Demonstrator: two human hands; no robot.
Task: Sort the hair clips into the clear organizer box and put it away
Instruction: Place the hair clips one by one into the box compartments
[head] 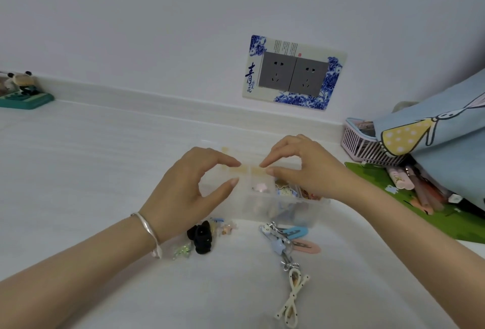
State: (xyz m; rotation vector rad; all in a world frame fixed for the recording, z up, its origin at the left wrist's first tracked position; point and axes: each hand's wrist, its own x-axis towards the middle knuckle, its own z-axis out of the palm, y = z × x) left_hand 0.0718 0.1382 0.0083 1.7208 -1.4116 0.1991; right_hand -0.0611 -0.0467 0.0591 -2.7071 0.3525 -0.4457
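Nearest on the white table (78, 171): a cream dotted hair tie (291, 294), a bunch of metal clips (287, 263), a blue snap clip (296, 231) over a pink snap clip (305, 246), a black plush clip (200, 237), and green translucent clips (181, 250), all unsorted. Just behind them is the clear organizer box (288, 213), near the table's middle, with a pink star clip (259, 187) and some patterned ones already in its compartments. Both hands are above it at the see-through lid (236, 168). The left hand (189, 192) has thumb and forefinger curved into a wide C. The right hand (301, 168) has thumb and forefinger nearly closed at the lid's yellowish tabs. The plastic is too clear to show whether either hand actually grips it. My read: mid-sort, handling the lid, far from done. Next they need the lid fully back, then a pinch on one loose clip and a drop into a matching compartment. Farther off are a pink slatted basket (357, 142), a green mat (393, 197) and a double wall socket (294, 73).
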